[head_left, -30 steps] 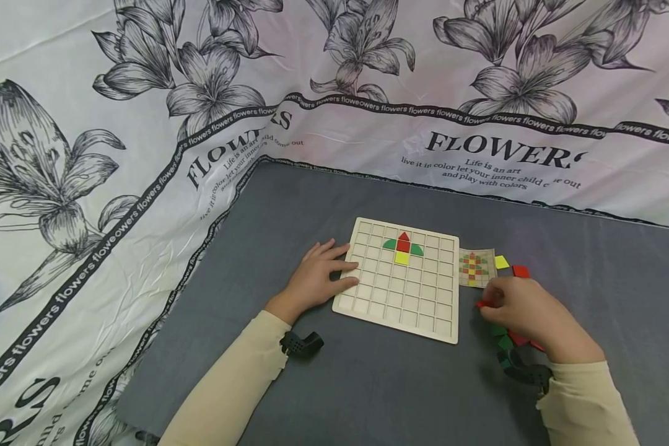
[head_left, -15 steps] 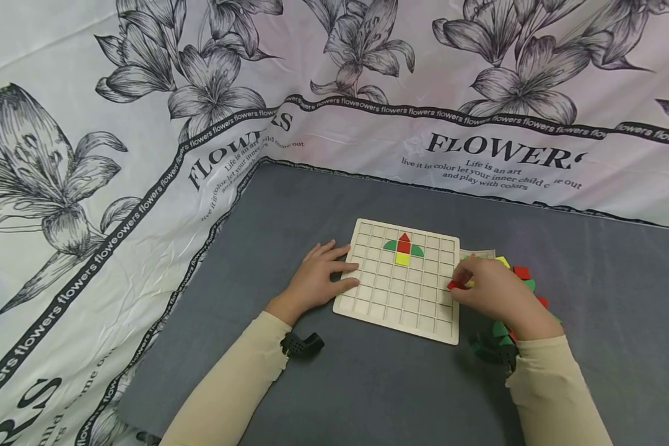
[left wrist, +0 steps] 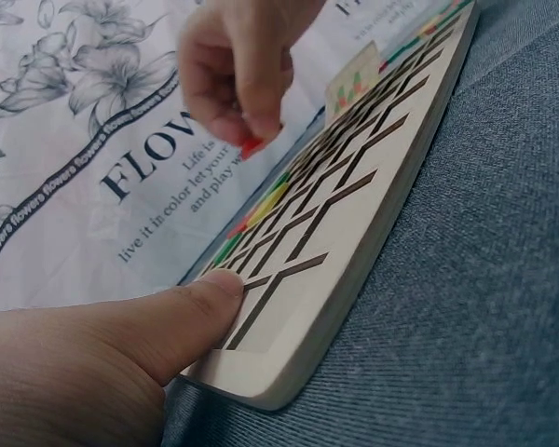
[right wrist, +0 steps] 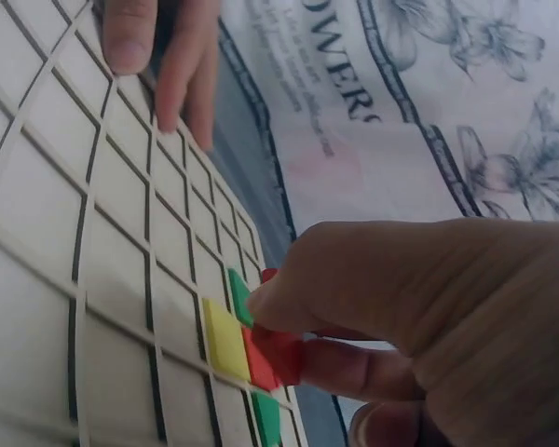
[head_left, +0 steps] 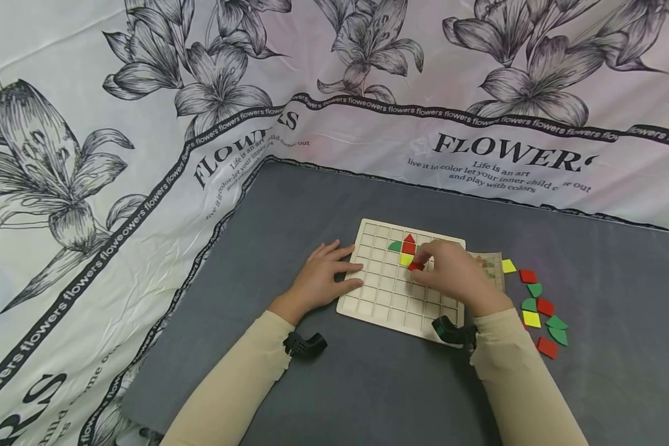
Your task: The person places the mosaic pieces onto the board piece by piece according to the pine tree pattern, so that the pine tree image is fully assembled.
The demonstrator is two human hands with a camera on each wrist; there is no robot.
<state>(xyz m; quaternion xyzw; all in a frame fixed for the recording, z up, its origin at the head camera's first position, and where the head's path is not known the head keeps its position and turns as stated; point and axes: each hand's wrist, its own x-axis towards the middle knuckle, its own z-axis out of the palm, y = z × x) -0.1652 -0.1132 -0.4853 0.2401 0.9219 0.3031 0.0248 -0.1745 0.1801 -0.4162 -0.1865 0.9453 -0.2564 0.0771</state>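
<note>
A pale wooden grid board [head_left: 368, 300] lies on the table. In its upper part sit a red triangle [head_left: 409, 238], a red square [head_left: 409, 247], a yellow square [head_left: 406, 259] and a green quarter-round tile [head_left: 395, 246]. My left hand [head_left: 320, 277] rests against the board's left edge, its fingers spread and the thumb on the rim. Over the board, my right hand [head_left: 451, 272] pinches a small red tile [head_left: 416, 267] between thumb and fingers, beside the yellow square. That tile's exact shape is partly hidden by the fingertips. The left wrist view shows it above the board's surface.
Right of the board lies a pattern card [head_left: 498, 272], partly covered by my right hand. Beyond it are loose tiles: a yellow one [head_left: 508, 266], a red one [head_left: 547, 347], a green one [head_left: 558, 336] and several more. A flower-printed cloth [head_left: 368, 142] hangs behind the table.
My right hand has carried the red tile leftward from the loose tiles to above the board, uncovering those tiles. My left hand stays at the board's edge. The head view has shifted slightly.
</note>
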